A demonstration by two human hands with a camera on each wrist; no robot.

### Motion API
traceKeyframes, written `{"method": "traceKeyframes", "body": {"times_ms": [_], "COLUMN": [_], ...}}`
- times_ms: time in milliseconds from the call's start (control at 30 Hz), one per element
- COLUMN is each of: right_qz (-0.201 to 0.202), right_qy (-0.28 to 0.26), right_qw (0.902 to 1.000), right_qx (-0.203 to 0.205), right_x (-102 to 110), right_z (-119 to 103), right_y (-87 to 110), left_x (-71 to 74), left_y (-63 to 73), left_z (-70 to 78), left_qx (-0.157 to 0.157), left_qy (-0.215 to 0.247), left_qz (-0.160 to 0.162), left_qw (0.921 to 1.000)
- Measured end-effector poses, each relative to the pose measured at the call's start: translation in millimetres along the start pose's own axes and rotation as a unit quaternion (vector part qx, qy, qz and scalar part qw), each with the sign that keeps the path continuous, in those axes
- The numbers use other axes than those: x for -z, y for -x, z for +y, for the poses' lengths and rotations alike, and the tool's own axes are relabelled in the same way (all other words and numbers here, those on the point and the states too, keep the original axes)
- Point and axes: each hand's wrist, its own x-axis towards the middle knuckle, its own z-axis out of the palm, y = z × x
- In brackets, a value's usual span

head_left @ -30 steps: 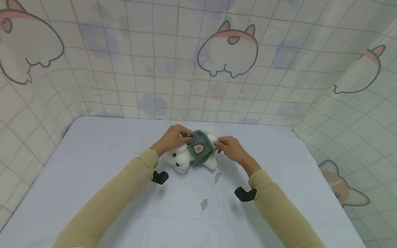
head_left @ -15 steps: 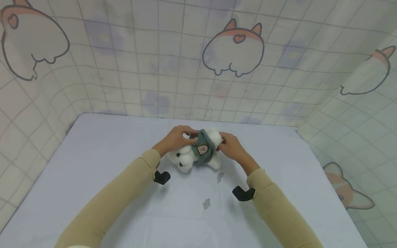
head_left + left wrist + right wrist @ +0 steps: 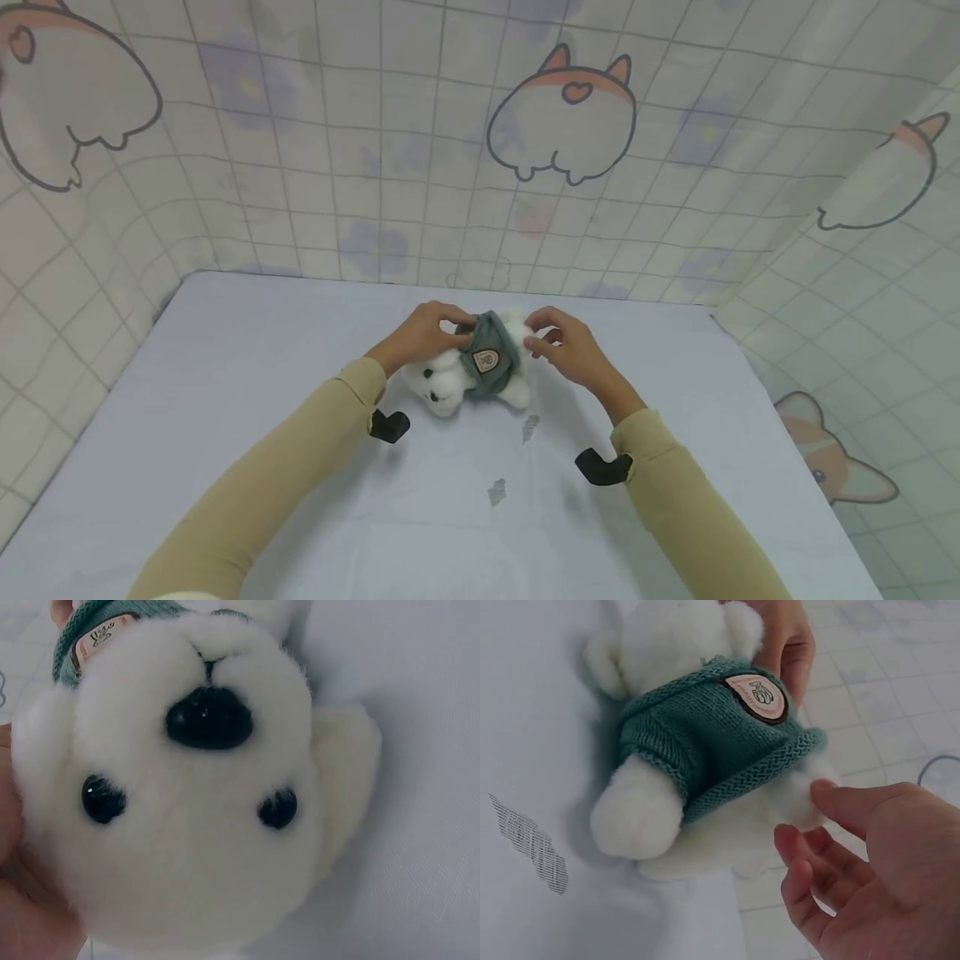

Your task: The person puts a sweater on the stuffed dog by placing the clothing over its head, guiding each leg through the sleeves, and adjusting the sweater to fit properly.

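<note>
A white plush toy (image 3: 444,383) with black eyes and nose lies on its back, head to the left, in a green knitted sweater (image 3: 491,379) with a shield-shaped patch (image 3: 486,361). My left hand (image 3: 426,335) grips it at the sweater's neck end on the far side; in the left wrist view that hand (image 3: 22,900) shows only at the left edge, beside the toy's head. In the right wrist view, the thumb of my right hand (image 3: 885,870) touches the toy's far paw (image 3: 799,801), while the other fingers are loosely bent below it, spread apart from the thumb.
The white-covered table (image 3: 300,500) carries two small grey hatched marks, one of them a mark (image 3: 497,492) in front of the toy. Behind and to the sides hangs a checked curtain (image 3: 420,150) printed with corgis. Black wrist mounts (image 3: 603,467) stick out from both sleeves.
The sweater's lower hem has been drawn towards the head, uncovering more white fur. My right hand has let go and moved slightly right, its fingers spreading. The left hand keeps its grip.
</note>
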Motion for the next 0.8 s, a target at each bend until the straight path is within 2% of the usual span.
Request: {"method": "traceKeyframes", "body": {"times_ms": [233, 400, 800], "right_qz": [0.021, 0.032, 0.038], "right_qy": [-0.033, -0.058, -0.060], "right_qw": [0.9983, 0.9963, 0.9932], "right_qx": [-0.044, -0.055, -0.092], "right_x": [-17, -26, -40], "right_z": [12, 17, 15], "right_y": [-6.9, -12.7, -20.6], "left_x": [-4.2, -6.6, -16.8], "left_y": [-0.3, -2.0, -10.5], "left_z": [-0.7, -0.2, -5.3], "left_qx": [-0.007, -0.012, -0.020], "left_qy": [0.023, 0.026, 0.053], "left_qz": [-0.011, -0.007, -0.005], "left_qw": [0.9997, 0.9996, 0.9984]}}
